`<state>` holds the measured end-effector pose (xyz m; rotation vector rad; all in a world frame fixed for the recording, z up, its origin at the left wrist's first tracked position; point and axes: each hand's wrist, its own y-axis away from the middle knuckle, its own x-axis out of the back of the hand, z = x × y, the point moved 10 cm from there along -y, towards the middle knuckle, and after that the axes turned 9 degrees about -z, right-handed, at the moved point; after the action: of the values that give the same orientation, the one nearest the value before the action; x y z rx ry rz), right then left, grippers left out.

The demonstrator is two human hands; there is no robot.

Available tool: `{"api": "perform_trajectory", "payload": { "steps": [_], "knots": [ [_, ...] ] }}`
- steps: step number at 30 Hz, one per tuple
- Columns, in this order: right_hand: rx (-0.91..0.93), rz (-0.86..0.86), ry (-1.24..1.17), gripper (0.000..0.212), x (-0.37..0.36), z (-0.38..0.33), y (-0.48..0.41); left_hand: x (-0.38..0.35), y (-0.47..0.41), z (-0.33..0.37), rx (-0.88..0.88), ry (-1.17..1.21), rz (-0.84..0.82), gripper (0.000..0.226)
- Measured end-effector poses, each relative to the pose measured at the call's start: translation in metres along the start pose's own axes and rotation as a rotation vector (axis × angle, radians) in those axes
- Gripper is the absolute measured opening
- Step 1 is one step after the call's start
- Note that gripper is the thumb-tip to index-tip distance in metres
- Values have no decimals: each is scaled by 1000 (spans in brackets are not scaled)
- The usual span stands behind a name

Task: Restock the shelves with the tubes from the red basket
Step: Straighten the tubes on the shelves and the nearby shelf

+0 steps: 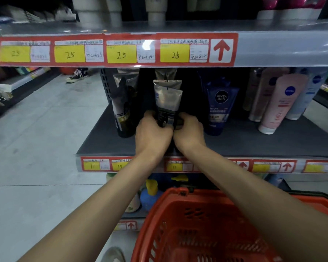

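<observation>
The left hand and right hand both grip the lower ends of the silver-and-black tubes, which stand upright on the shelf. The red basket sits beneath the forearms.

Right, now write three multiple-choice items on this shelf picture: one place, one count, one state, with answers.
1. The blue Nivea Men tube stands: A) left of the silver tubes; B) right of them; C) on the shelf above.
2. Yellow price tags on the upper shelf edge: A) two; B) four; C) six.
3. The left hand and right hand: A) grip the silver tubes' bases; B) hang open; C) press the price tags.
Answers: 1 B, it stands to their right on the same shelf; 2 B, four sit in a row; 3 A, fingers curl round the bases.
</observation>
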<state>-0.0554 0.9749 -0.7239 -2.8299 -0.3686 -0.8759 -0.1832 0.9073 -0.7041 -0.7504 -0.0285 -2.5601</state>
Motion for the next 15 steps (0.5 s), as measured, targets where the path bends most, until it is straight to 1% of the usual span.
{"api": "perform_trajectory", "payload": {
  "steps": [3,5,9,12,14,15],
  "knots": [
    [30,-2,46,16,-2,-4,0,1,4,2,2,-14,33,28],
    [34,-9,23,10,-5,-7,1,2,9,2,10,-16,50,24],
    [112,-16,22,17,-16,-23,4,4,20,1,60,-10,93,29],
    [124,-57,-60,20,-22,-27,9,8,27,2,80,-3,126,30],
    [112,-82,-68,23,-22,-24,10,9,30,2,85,7,130,32],
    [95,-85,-58,20,-20,-21,10,9,32,3,81,15,138,34]
  ]
}}
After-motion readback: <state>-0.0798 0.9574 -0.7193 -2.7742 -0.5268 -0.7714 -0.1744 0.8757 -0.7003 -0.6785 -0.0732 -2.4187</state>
